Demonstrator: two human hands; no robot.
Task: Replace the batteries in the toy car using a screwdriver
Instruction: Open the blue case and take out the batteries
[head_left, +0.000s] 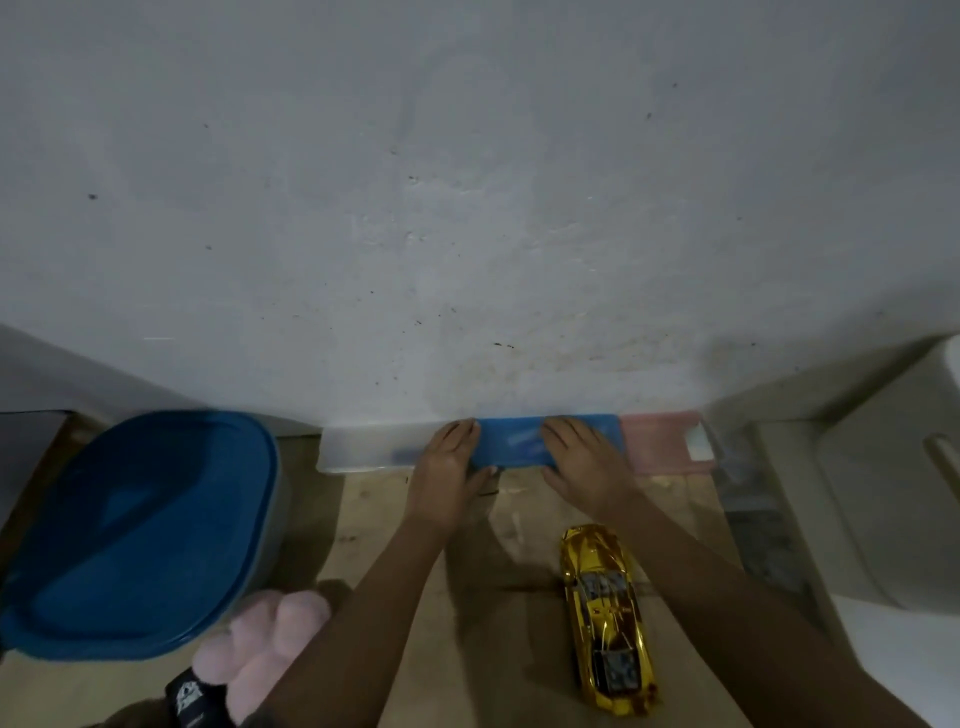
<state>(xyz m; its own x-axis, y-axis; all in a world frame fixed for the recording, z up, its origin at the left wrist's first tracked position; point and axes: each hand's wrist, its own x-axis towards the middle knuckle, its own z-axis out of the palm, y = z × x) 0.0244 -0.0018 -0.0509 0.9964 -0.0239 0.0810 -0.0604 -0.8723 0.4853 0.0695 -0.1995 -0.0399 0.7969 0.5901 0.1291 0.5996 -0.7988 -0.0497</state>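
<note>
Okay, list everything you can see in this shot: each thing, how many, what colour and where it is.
toy car: one, shiny gold, on the work surface, front right
blue box: one, blue, against the wall, centre
clear box: one, translucent white, left of the blue box
pink box: one, pink, right of the blue box
lidded container: one, blue lid, far left
plush toy: one, pink, bottom left
bulky object: one, off-white, far right
work surface: one, brown
wall: one, white, behind
left hand: rests on the blue box
right hand: rests on the blue box
</note>
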